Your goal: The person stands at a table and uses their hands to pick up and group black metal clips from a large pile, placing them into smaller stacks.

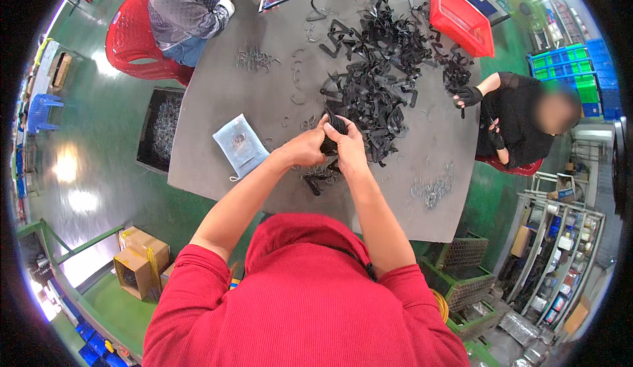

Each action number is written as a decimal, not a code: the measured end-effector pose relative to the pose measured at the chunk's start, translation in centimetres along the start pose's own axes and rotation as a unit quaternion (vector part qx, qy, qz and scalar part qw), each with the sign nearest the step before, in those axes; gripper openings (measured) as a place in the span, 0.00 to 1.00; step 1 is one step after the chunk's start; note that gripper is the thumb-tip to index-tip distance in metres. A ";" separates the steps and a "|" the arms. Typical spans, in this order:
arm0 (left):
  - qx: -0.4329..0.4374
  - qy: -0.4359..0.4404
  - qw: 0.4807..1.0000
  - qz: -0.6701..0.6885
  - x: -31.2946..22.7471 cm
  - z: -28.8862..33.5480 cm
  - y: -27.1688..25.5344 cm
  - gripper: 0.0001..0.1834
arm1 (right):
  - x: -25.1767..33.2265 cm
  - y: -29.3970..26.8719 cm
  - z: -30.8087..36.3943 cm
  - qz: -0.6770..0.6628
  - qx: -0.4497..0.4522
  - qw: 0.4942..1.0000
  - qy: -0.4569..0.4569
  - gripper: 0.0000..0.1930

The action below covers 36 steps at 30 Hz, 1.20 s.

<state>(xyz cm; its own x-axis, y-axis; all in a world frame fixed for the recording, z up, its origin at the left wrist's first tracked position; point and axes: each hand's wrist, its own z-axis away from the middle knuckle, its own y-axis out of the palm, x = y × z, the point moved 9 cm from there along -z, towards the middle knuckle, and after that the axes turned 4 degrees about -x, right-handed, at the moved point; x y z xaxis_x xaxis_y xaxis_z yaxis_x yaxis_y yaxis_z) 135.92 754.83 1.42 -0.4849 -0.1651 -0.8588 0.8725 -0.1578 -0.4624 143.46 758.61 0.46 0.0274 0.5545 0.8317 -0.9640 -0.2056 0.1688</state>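
A bundle of black, flat plastic strips (331, 135) is held just above the centre of the frame, gripped from both sides. The left hand (307, 146) is closed around the bundle's left side, and the right hand (348, 148) is closed on its right side with fingers curled over the top; the strips appear to be pressed together so that they stay stacked and aligned rather than fanning out. The bundle is thus between the two hands, touching both, and is raised slightly over the grey rectangular counter (264, 90).

Just beyond the hands, toward the upper centre of the frame, a large loose heap of the same black strips (382, 63) is spread across the counter, probably left within reach so that pieces can be drawn from it. A few more black strips (320, 179) lie directly below the hands. Small piles of bent silver wire clips (432, 189) rest to the lower right and another pile (254, 58) to the upper left. A pale blue plastic pouch (241, 144) lies flat just left of the left hand. A red plastic basket (461, 21) stands tilted at the upper right. Other people are seated at the top left and at the right edge.
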 end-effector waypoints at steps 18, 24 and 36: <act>-0.309 0.120 0.933 0.143 -5.1 1.4 -5.2 0.44 | 1.4 0.0 -0.9 -0.361 -0.015 0.914 0.187 0.14; -0.403 0.160 0.899 0.065 -6.2 1.9 -4.7 0.39 | 2.9 0.9 -0.7 -0.325 0.051 0.928 0.174 0.15; -0.377 0.004 0.897 0.229 -2.8 1.3 -4.9 0.27 | 4.8 1.4 3.0 -0.210 0.171 0.950 0.154 0.15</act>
<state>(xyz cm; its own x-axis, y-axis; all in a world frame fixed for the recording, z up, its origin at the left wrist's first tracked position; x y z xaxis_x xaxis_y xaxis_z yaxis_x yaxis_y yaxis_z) 132.89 754.76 6.41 -0.0667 -0.0372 -0.9971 0.7736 0.6292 -0.0753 143.02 758.53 6.32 0.2606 0.8447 0.4675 -0.7415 -0.1350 0.6573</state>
